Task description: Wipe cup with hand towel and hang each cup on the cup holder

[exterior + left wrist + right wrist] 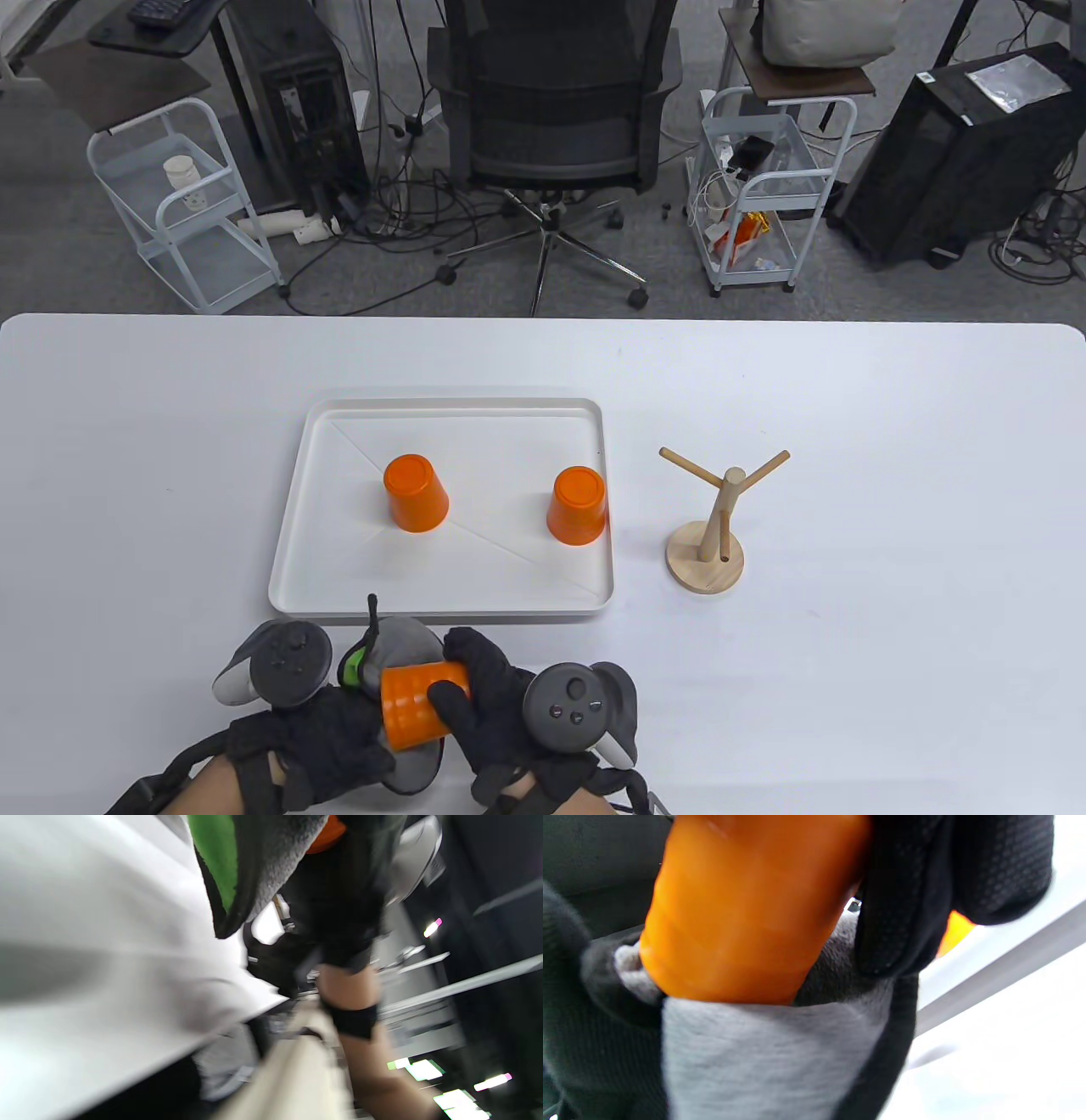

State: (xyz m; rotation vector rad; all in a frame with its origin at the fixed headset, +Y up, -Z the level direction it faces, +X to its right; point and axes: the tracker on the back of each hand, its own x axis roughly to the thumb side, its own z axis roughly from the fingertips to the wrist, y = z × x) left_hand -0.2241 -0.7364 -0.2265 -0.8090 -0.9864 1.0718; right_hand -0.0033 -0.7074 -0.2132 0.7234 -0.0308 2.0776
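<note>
The right hand's fingers [462, 658] are curled over the far side of an orange ribbed cup [416, 700], with the thumb laid across its near side, so the right hand [492, 705] grips the cup at the near edge of the table [891, 679], a little left of centre. The cup lies on its side, its wider end pointing near and left. That end sits in a grey hand towel [407, 645] (one with a green patch and a black loop at its far end), which wraps round and under the cup. In the right wrist view the cup's rim presses into the grey cloth, with a dark gloved finger beside it.

The left hand [322, 730] holds the towel from the left, against the cup; its fingers are wrapped in the cloth and mostly hidden, so exactly how they lie is unclear. The left wrist view is blurred and shows only the towel's green and grey edge, a sliver of orange and the table's near edge.

Farther back, a white tray [339, 586] holds two more orange cups upside down: one left of centre [414, 492], one close to the right rim [578, 504]. Just right of the tray stands the wooden cup holder [711, 531], its pegs bare.
</note>
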